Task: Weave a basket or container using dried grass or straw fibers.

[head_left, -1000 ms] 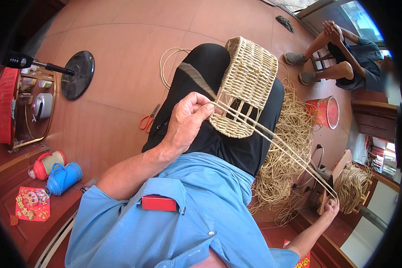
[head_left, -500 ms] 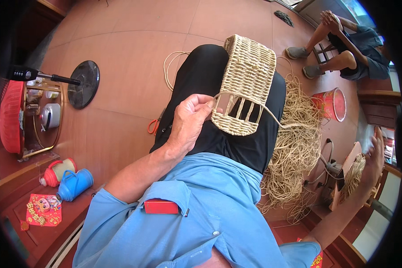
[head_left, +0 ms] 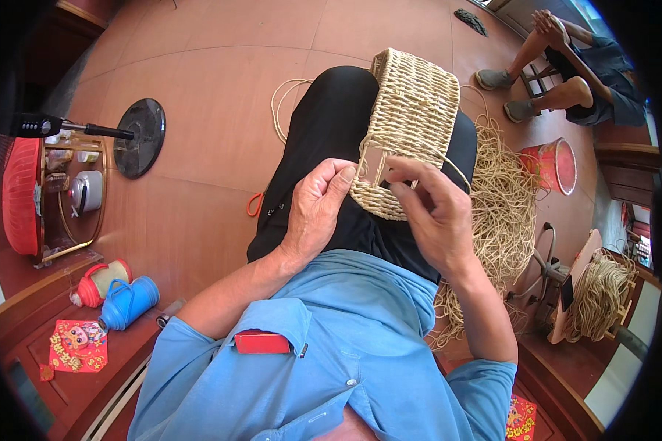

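Observation:
A pale woven basket (head_left: 415, 103), made of twisted straw-like cord, lies across my black-trousered thighs. Its lower part has an unwoven gap with bare upright strands, above a woven end band. My left hand (head_left: 318, 206) pinches the basket's left edge beside that gap between thumb and fingers. Over the gap's right side hovers my right hand (head_left: 443, 217), index finger and thumb apart, with nothing visible between them. It hides some of the strands and part of the end band. A loose cord (head_left: 457, 170) runs from the basket's right side, past my right hand.
Tangled cord (head_left: 504, 213) is heaped on the floor at right, by a red bucket (head_left: 559, 167). A bundle of cord (head_left: 599, 298) rests farther right. Another person (head_left: 581, 81) sits at upper right. At left are a fan base (head_left: 140, 138) and a blue thermos (head_left: 129, 303).
My right hand has come in from the far right to the basket's gap. My left hand keeps its pinch on the edge. The view has shifted slightly.

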The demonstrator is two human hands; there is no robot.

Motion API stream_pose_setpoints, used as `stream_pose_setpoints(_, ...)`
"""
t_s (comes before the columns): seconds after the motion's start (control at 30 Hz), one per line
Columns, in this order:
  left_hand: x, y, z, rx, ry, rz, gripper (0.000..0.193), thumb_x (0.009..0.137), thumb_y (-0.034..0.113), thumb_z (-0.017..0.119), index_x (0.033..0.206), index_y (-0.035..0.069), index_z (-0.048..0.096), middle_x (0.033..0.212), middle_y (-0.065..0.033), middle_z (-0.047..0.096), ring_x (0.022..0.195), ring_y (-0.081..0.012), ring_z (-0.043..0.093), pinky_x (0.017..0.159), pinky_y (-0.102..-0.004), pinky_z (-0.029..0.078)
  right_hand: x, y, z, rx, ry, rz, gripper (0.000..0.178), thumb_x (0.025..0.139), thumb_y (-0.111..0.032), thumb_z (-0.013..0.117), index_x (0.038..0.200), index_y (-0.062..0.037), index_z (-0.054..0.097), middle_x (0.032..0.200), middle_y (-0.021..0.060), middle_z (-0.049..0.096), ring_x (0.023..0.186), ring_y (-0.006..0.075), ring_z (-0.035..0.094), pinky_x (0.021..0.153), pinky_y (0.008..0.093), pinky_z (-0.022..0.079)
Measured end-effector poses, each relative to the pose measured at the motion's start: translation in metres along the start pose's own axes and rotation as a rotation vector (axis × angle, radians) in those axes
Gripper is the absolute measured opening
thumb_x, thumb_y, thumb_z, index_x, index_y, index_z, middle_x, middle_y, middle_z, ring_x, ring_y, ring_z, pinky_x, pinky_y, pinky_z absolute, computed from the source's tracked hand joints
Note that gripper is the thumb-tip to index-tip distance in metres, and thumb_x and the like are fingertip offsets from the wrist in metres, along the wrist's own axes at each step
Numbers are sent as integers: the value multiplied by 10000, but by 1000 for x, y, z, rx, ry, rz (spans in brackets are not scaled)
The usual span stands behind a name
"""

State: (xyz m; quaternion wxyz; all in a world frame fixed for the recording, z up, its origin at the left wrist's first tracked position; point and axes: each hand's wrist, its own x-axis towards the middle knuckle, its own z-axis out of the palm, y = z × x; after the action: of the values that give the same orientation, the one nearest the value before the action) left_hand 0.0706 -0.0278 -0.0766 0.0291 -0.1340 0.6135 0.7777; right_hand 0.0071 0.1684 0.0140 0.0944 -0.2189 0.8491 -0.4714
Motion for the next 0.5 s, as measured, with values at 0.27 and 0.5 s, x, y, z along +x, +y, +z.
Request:
stream_pose_setpoints(0.27,2,4,-2,-76,-118,-71,429,1235,384,523,1343,4,692,1221,-20,724,1177,-69,605,1087,-289,467,13,-4,26,-593,27,-377,668,992,-77,737,1637,-84,560,1053,72,742,906,242,768,772,349,618)
stream_pose_setpoints(0.5,6,-3,-5,-134,-146,-77,400,1241,361,498,1318,12,677,1220,-24,696,1175,-91,592,1096,-311,457,22,-4,36,-600,-57,-230,606,1084,-138,691,1664,-128,516,1096,91,799,903,277,798,812,420,633)
